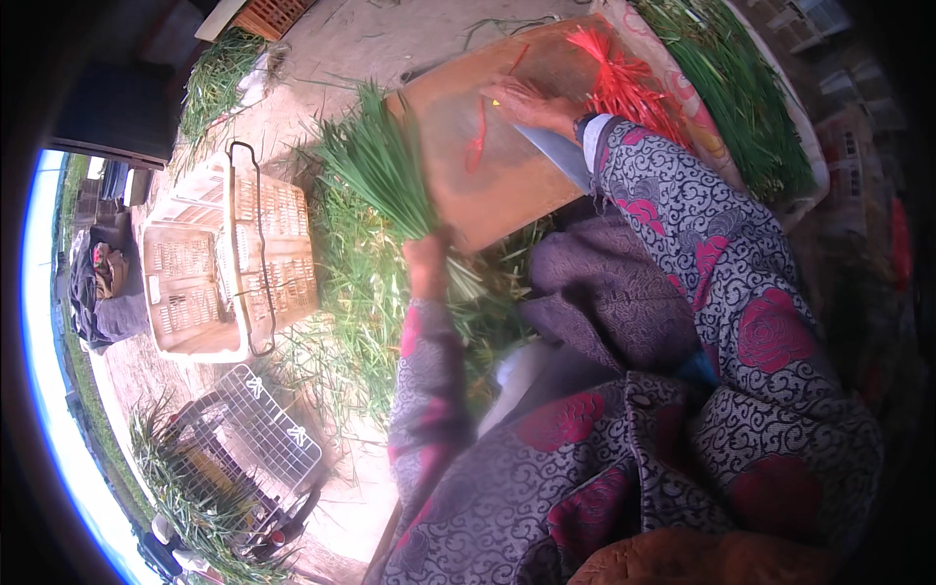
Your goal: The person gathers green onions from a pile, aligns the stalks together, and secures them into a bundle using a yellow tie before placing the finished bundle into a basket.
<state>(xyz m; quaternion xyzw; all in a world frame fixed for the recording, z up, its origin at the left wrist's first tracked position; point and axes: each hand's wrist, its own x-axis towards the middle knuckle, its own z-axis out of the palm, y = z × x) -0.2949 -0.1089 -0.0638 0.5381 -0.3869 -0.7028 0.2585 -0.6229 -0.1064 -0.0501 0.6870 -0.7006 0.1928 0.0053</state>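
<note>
My left hand (426, 258) is closed round a bunch of garlic chives (375, 166). The green leaves fan out away from me beside the left edge of a brown board (512, 200), and the pale stem ends show below the fist. Over the board, my right hand (534, 103) has its fingers pinched on a thin red tie strip (478, 136), which dangles onto the board on one side and sticks up on the other. A heap of red tie strips (629, 83) lies at the board's far right corner.
Left of me stands a pale plastic crate (195, 283) with a dark handle. Loose leaves (341, 253) litter the ground. More chives (731, 97) lie on cloth at the far right. A wire-basket cart (263, 429) with greens stands at the lower left.
</note>
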